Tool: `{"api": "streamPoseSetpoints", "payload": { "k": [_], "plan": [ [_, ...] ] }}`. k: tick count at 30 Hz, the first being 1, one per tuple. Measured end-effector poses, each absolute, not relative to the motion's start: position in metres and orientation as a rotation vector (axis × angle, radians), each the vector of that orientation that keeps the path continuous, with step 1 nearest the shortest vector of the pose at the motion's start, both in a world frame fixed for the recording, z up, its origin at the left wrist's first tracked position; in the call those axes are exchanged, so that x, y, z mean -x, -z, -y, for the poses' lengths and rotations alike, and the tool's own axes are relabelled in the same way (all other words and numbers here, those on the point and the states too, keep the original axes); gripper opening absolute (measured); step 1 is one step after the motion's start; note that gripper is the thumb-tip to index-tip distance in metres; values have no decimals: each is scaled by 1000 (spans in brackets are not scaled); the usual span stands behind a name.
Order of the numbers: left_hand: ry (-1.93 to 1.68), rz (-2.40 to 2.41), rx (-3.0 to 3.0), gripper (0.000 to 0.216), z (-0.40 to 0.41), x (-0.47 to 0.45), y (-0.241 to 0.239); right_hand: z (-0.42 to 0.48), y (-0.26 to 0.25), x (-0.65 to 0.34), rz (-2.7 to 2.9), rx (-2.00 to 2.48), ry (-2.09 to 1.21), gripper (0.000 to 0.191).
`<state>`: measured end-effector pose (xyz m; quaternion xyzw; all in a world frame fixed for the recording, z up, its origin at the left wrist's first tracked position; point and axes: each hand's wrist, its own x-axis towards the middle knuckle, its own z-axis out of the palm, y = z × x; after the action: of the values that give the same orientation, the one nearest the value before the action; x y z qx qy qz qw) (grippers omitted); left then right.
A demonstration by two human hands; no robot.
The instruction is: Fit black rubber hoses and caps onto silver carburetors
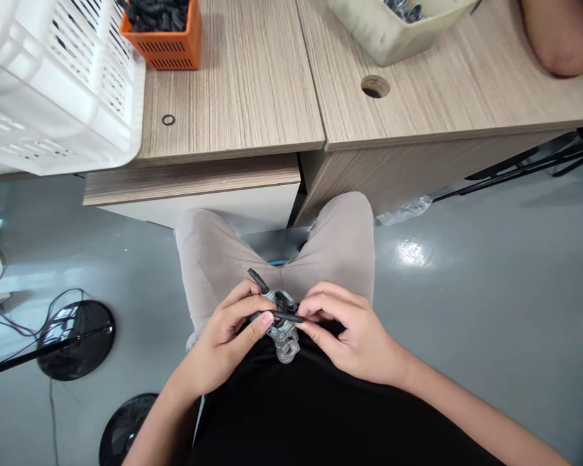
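Note:
Low in front of my lap is a small grey metal part (287,349) that looks like a carburetor, with a short black hose (258,280) sticking up from its far left side. A second black rubber hose (286,316) lies crosswise over it. My left hand (236,327) is closed, thumb and fingers pinching this hose near its left end. On the other side, my right hand (342,323) is closed with its fingertips at the hose's right end. The right fingers partly cover the metal part's edge, so their exact contact with it is hidden.
A wood-grain table (243,90) stands ahead, bearing a white plastic crate (78,129), an orange basket (175,55) of black rubber pieces, a small black ring (168,120) and a beige bin (393,48) of metal parts. Another person's arm (561,39) rests at the upper right.

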<state>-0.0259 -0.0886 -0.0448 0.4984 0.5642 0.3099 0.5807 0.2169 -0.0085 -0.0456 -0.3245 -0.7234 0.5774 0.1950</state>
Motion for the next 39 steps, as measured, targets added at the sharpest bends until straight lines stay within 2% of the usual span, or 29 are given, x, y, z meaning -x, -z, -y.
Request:
{"api": "streamPoseSetpoints", "payload": {
  "k": [7,13,17,21,26,33,39],
  "plan": [
    [-806,-1302,-1091,24,91,18,53,12,46,-208,1765,1103,-1853,6],
    [-765,-1356,-1086,27,94,8,55,8,51,-211,2028,1054,-1587,4],
    [-683,-1402,-1185,18,93,1,58,-1,64,-216,2300,756,-1188,12],
    [-660,-1403,-1306,25,86,-3,70,-11,76,-215,2516,512,-822,22],
    [-715,-1304,-1354,28,73,-4,76,-13,78,-215,2444,402,-727,24],
    [-755,-1206,-1467,46,65,-9,74,-11,82,-228,2357,143,-360,26],
    [-721,-1259,-1456,33,67,-9,84,-2,90,-232,2390,439,-519,16]
  ]
}}
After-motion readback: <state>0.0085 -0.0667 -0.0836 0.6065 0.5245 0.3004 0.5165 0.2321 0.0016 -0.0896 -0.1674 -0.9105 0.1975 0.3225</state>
